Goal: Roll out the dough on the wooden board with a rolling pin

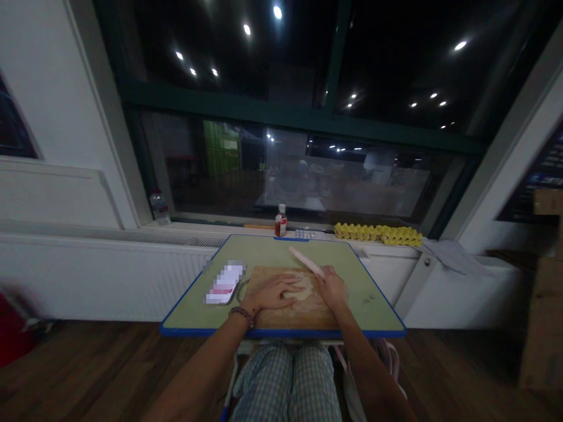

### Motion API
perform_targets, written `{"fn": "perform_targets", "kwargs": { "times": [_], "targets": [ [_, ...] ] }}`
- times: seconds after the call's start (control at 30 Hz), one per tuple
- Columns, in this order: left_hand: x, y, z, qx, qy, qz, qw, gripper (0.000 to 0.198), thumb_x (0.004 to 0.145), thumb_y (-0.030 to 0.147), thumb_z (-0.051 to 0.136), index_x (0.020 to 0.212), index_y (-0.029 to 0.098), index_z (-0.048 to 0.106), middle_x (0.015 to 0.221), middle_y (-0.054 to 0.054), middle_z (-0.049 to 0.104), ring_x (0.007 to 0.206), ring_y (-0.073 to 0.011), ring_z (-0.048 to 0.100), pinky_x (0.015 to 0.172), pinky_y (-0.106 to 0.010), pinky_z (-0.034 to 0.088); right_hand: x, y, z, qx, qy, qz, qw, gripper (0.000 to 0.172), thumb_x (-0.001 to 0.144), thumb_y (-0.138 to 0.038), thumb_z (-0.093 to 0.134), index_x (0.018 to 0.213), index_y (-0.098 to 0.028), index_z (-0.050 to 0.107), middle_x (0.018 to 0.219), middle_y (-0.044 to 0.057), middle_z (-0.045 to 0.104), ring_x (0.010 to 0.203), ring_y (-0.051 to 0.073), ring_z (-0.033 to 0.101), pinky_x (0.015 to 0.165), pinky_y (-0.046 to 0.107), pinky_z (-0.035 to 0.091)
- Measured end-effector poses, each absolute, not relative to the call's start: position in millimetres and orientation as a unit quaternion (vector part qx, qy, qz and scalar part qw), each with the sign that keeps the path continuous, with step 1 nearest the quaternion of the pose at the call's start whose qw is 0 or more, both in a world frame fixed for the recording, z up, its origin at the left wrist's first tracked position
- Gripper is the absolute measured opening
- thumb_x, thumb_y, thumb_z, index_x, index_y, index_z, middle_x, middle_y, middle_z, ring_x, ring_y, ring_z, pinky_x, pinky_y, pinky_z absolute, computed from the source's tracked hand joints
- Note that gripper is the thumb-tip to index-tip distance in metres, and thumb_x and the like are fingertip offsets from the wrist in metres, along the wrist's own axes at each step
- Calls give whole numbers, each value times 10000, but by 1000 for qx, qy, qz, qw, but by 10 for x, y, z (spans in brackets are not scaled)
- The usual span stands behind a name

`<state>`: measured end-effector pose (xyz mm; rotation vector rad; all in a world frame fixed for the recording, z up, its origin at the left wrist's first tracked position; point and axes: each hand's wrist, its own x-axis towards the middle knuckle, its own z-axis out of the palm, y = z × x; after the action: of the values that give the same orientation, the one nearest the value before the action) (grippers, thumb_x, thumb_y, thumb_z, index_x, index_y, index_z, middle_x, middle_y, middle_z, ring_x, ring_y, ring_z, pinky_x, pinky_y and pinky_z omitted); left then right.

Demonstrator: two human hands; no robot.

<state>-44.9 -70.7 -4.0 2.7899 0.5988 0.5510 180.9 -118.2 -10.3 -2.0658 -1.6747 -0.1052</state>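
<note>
A flat, pale sheet of dough (304, 289) lies on a wooden board (294, 319) at the near middle of the small green table. My left hand (273, 291) rests with spread fingers over the left part of the dough and board, a beaded bracelet on its wrist. My right hand (333, 288) is wrapped round the near end of a light wooden rolling pin (305, 261). The pin slants away to the far left, its far end past the board. The grip hides its near end.
A phone (225, 283) with a blurred screen lies left of the board. Blue trim edges the green tabletop (369, 299). On the windowsill stand a small bottle of reddish liquid (280, 223), yellow egg cartons (378, 234) and a clear plastic bottle (159, 207). A radiator (109, 275) runs behind.
</note>
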Motion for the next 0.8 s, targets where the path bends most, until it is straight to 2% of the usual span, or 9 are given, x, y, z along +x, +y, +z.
{"fn": "perform_targets", "kwargs": {
  "times": [0.3,0.43,0.57,0.8],
  "targets": [
    [-406,-753,-49,943,235,210,108,544,851,527,632,1318,247,628,1370,-53,621,1299,-226,545,1146,-382,372,1841,-1168,-138,-755,-604,-52,250,295,1024,-357,397,1176,-200,595,1140,84,669,1004,176,653,814,241,433],
    [-392,-714,-81,939,239,208,132,517,844,529,656,1271,238,664,1308,-51,665,1267,-225,574,1128,-375,396,1853,-1184,-140,-756,-599,-55,256,319,1027,-358,378,1206,-193,584,1160,84,662,1019,175,650,816,237,435],
    [-395,-716,-89,932,255,209,148,443,895,501,605,1240,236,684,1296,-44,671,1267,-214,575,1122,-369,402,1851,-1202,-122,-757,-603,-52,245,336,1027,-369,375,1214,-194,593,1162,84,662,1027,175,648,810,237,438],
    [-405,-774,-27,934,264,202,134,410,893,497,603,1207,254,706,1258,-30,693,1227,-221,608,1089,-359,428,1857,-1204,-117,-751,-608,-55,250,337,1025,-367,369,1199,-201,606,1180,84,658,1030,180,638,821,243,439]
  ]
}}
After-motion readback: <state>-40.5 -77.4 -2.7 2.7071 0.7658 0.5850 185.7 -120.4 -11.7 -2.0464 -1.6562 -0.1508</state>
